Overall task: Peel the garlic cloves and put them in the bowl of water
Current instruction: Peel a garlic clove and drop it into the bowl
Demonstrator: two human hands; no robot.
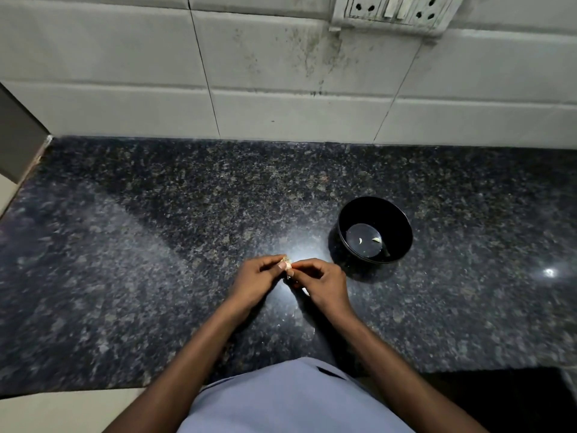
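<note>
No readable writing or brand could be made out on anything; one piece of garlic (287, 264) was pinched between the fingertips of the left hand (254, 281) and the right hand (321, 284), both curled on it above the dark granite counter (156, 245); one black bowl (374, 230) was seen just right of the hands, apart from them; two pale peeled cloves (377, 240) were counted in its water; one white socket plate (396, 10) was mounted on the tiled wall (125, 57).
</note>
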